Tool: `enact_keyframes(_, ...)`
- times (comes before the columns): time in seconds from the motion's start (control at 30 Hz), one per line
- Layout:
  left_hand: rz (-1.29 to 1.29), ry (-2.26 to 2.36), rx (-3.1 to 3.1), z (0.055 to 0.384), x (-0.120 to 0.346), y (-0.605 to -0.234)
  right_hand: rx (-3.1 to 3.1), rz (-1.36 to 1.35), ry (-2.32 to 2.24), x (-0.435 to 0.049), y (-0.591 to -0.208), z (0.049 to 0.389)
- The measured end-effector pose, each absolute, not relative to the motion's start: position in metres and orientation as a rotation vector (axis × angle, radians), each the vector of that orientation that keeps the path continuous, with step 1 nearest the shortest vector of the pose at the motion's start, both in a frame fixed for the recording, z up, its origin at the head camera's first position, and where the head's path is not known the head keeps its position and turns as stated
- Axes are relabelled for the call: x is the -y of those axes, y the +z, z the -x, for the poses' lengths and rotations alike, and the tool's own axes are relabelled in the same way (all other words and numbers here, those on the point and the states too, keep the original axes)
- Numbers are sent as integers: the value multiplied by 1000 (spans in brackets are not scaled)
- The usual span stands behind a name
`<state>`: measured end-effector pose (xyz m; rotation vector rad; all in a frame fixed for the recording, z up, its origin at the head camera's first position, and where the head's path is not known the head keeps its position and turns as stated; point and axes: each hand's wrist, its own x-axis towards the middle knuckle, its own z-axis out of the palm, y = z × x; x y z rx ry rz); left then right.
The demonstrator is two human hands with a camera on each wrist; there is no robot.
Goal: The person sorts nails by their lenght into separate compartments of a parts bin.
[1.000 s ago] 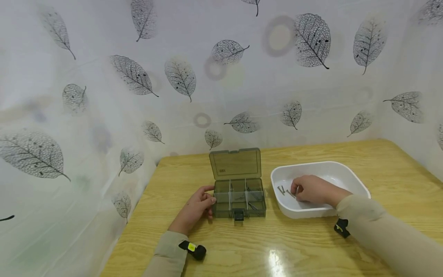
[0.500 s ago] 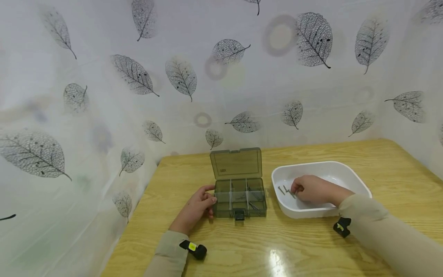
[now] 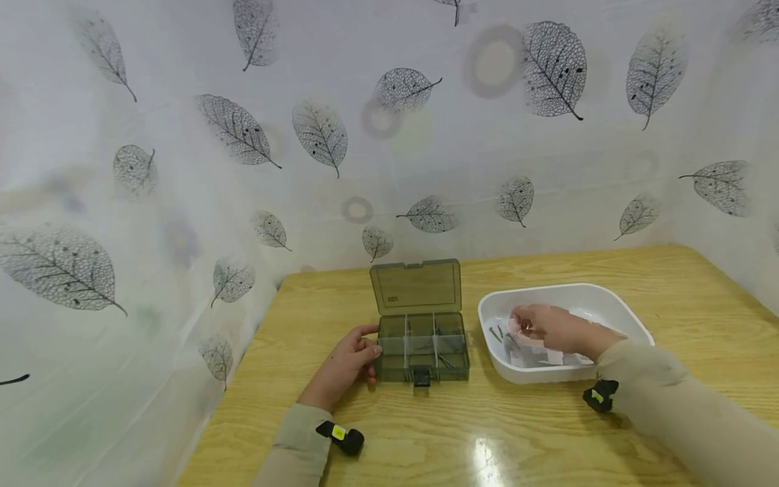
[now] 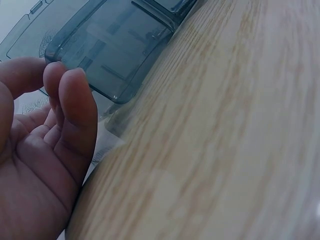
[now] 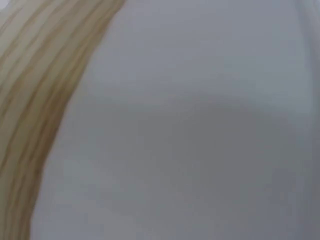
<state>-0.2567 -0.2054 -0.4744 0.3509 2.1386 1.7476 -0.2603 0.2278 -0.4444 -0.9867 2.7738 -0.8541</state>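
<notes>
The left hand [image 3: 345, 364] rests its fingertips and thumb against the left side of a smoky grey compartment box [image 3: 420, 374], whose lid [image 3: 416, 287] stands raised at the back. Up close in the left wrist view, fingertips [image 4: 77, 95] touch the corner of the clear box [image 4: 115, 55]. Thin metal screws [image 3: 447, 361] lie in some compartments. The right hand [image 3: 556, 329] is bent over a white tray [image 3: 566, 372], thumb and fingertips drawn together. Loose screws [image 3: 496, 334] lie beside it. Smearing hides whether anything is between its fingertips.
A wooden table [image 3: 389, 433] carries both containers, the tray right of the box. White leaf-printed sheeting [image 3: 341, 149] hangs behind and along the sides. The right wrist view shows mostly the blurred white tray wall [image 5: 190, 160].
The right hand's fingertips have risen slightly inside the tray, after shifting the loose screws a little. The left hand and the box stay in place.
</notes>
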Motion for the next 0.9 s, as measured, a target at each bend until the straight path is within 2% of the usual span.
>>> enact_keyframes(0.17, -367, 1751, -2135, 257, 205, -475, -2724, 1219, -1001, -221, -438, 261)
enact_keyframes(0.23, -372, 1752, -2130, 257, 206, -475, -2683, 1145, -1031, -214, -429, 259)
enact_keyframes(0.4, -370, 1747, -2128, 255, 205, -473, -2573, 713, -1087, -195, -406, 250)
enact_keyframes(0.9, -355, 1746, -2128, 254, 204, -472, -2593, 715, -1027, -156, -390, 248)
